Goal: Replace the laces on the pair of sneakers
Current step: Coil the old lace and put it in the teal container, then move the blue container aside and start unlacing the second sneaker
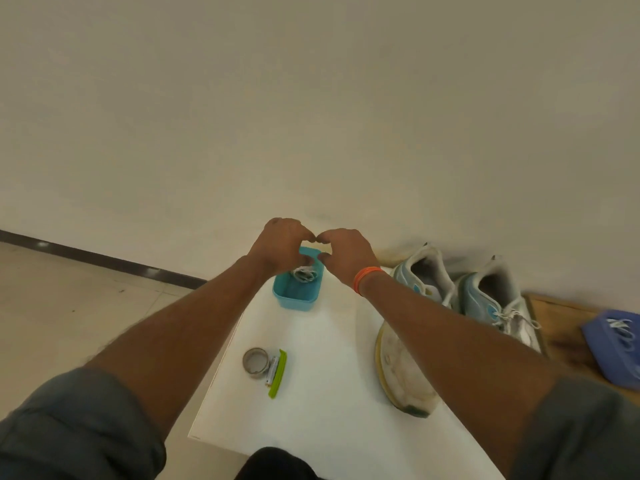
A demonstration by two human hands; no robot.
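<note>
While both are raised over the small teal plastic tub [295, 299], the left hand [277, 247] and right hand [346, 256] are held with fingers curled, fingertips nearly meeting; whether anything is pinched cannot be told. A bundled white lace [304, 274] is seen in the tub just beneath. Two pale blue-and-white sneakers [450, 306] are stood right of the right hand. The tub could be tipped if the lace snags.
</note>
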